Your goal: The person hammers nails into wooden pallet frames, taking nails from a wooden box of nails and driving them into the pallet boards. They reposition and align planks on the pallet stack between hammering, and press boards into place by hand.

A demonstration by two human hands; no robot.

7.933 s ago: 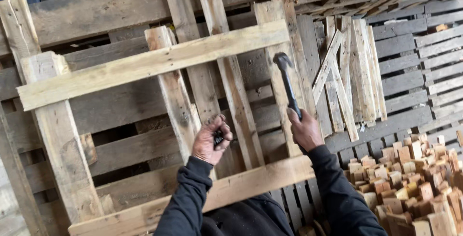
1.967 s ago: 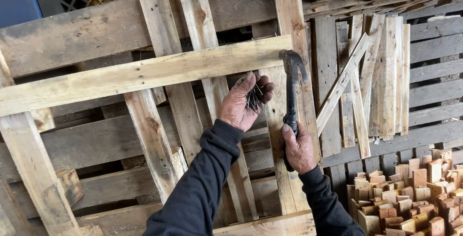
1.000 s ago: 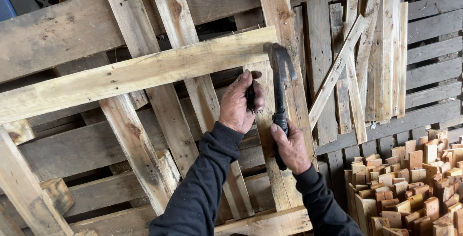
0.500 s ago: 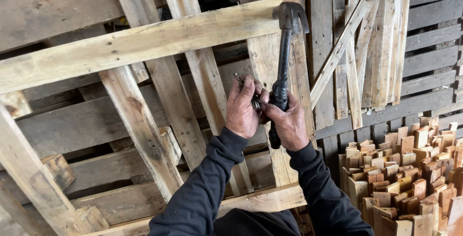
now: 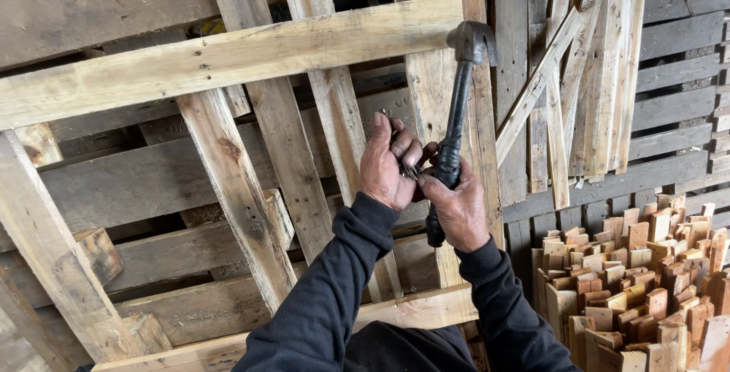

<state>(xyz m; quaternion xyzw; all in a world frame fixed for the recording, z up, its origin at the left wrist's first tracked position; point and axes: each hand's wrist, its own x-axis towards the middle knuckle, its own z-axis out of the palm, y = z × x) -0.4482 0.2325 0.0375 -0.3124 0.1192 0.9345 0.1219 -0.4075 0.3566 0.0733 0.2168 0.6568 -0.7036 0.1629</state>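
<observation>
One hammer is grasped by the right hand at mid-handle, its head raised against a pale pallet board. Small dark nails are clenched in the left hand; their number is hidden by the fingers. A heap of wood blocks, cut off at the frame edge, is seen at the right.

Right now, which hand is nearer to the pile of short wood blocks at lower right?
Right. The right hand, gripping the hammer, is on the side of the wood blocks; the left hand is just beyond it, farther away.
</observation>
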